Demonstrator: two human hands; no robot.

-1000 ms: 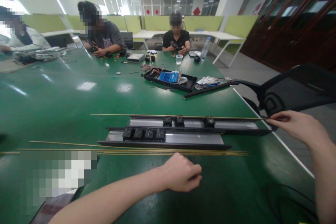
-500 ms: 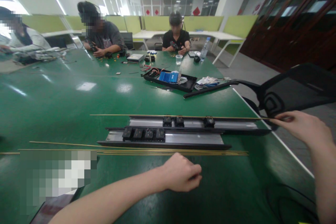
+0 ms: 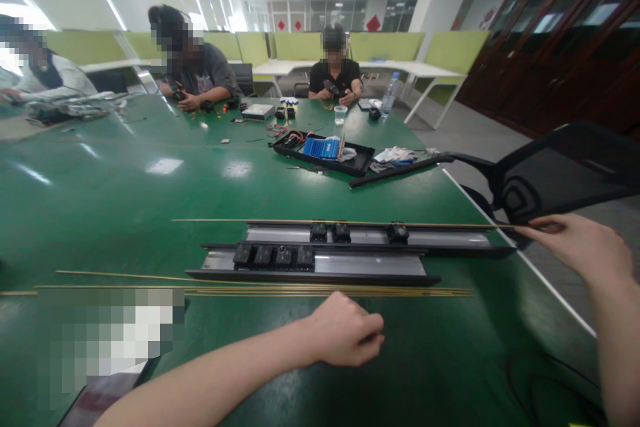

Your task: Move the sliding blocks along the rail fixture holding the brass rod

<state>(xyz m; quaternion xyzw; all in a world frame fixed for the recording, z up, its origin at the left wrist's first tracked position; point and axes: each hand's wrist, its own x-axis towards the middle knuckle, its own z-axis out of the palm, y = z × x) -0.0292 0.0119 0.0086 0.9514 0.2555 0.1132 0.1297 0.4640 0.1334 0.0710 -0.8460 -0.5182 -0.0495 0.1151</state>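
My right hand (image 3: 575, 240) pinches the right end of a long, thin brass-coloured rod (image 3: 210, 220) between thumb and fingers. This rod runs leftward along the far edge of the rear metal channel (image 3: 280, 235), where several black blocks sit. In front of that lies a second dark-edged channel (image 3: 370, 264) with more black blocks (image 3: 284, 255) side by side. My left hand (image 3: 347, 330) is closed in a loose fist near the table top, with nothing visible in it. Just beyond it, more thin brass rods (image 3: 400, 289) lie in a loose bundle parallel to the channels.
A black tray (image 3: 360, 163) with a blue part and wires lies farther back on the green table (image 3: 150, 200). Cloth gloves (image 3: 395, 158) lie beside it. An office chair (image 3: 565, 167) stands at the right edge. Cables (image 3: 540, 373) lie lower right. Several people sit across the table.
My right hand has shifted very slightly to the right. My left hand, the channels and the bundled rods look the same.
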